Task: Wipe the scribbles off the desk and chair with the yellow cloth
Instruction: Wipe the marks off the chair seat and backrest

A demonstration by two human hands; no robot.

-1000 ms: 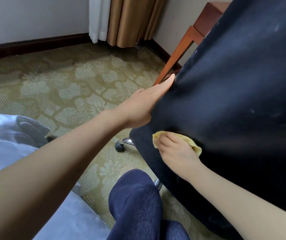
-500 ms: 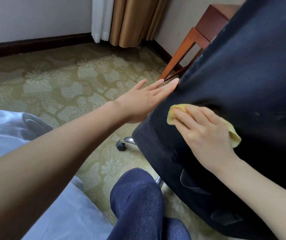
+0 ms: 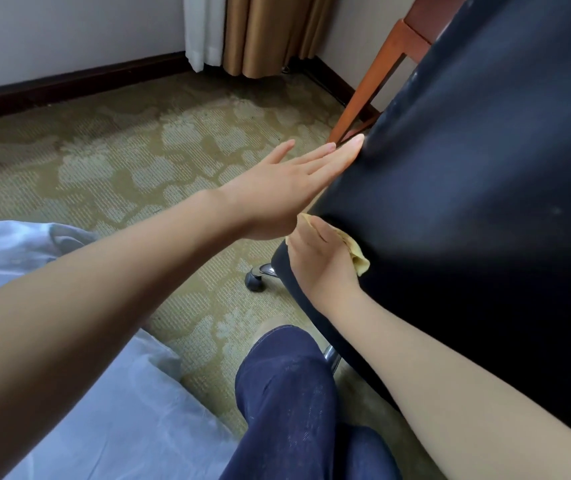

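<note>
Currently my left hand (image 3: 287,192) lies flat, fingers straight and together, its edge braced against the left rim of the dark chair (image 3: 467,202) back. Just below it, my right hand (image 3: 322,261) presses the yellow cloth (image 3: 358,256) onto the chair fabric close to that same rim, and a fold of cloth shows past my palm. My right fingertips are hidden behind my left wrist, so I cannot tell whether that grip curls round the cloth or lies flat on it. Faint pale marks (image 3: 555,211) speckle the fabric further right and up along the rim. The chair stands on a caster (image 3: 255,283) over patterned carpet (image 3: 121,161), with a wooden leg (image 3: 370,95) behind it. I judge the chair is mid-wipe. To do it well, I should brace firmly so the chair cannot roll or swivel and press evenly through the palm. Short overlapping strokes toward the marks should work best, turning the cloth to a fresh face when needed.
</note>
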